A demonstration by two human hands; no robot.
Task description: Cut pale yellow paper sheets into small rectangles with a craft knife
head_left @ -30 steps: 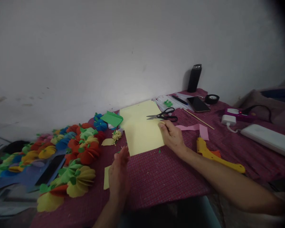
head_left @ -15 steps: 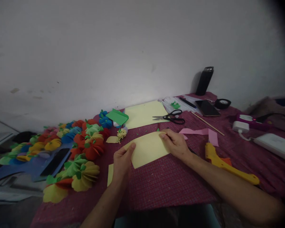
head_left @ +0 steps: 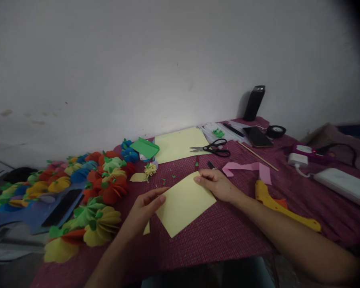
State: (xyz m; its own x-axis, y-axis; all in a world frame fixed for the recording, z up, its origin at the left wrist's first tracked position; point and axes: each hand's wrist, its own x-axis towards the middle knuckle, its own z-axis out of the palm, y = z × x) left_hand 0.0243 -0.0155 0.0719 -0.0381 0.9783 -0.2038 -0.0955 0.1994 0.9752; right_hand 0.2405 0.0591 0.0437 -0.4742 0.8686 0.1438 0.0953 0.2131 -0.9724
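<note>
A rectangular sheet of pale yellow paper (head_left: 186, 206) is held up just over the table, tilted, its lower corner toward me. My left hand (head_left: 145, 208) is closed on its left edge, the thumb in front. The upper right edge is pinched between the thumb and fingers of my right hand (head_left: 217, 184). Beyond the hands, black-handled scissors (head_left: 211, 148) lie with their blades apart on a larger pale yellow sheet (head_left: 180, 144). A strip of yellow paper (head_left: 147, 229) partly shows beside my left hand.
Many coloured paper pumpkins (head_left: 103, 180) crowd the left. A green folded paper (head_left: 145, 148) and yellow scraps (head_left: 150, 171) lie behind. Rightward are a pink strip (head_left: 243, 166), a yellow glue gun (head_left: 283, 210), a stick (head_left: 259, 156), a phone (head_left: 258, 137), tape (head_left: 276, 131) and a black bottle (head_left: 255, 103).
The sheet has turned so its lower corner points more toward me, and its bend has flattened. My left hand has moved lower and left. The view has shifted slightly.
</note>
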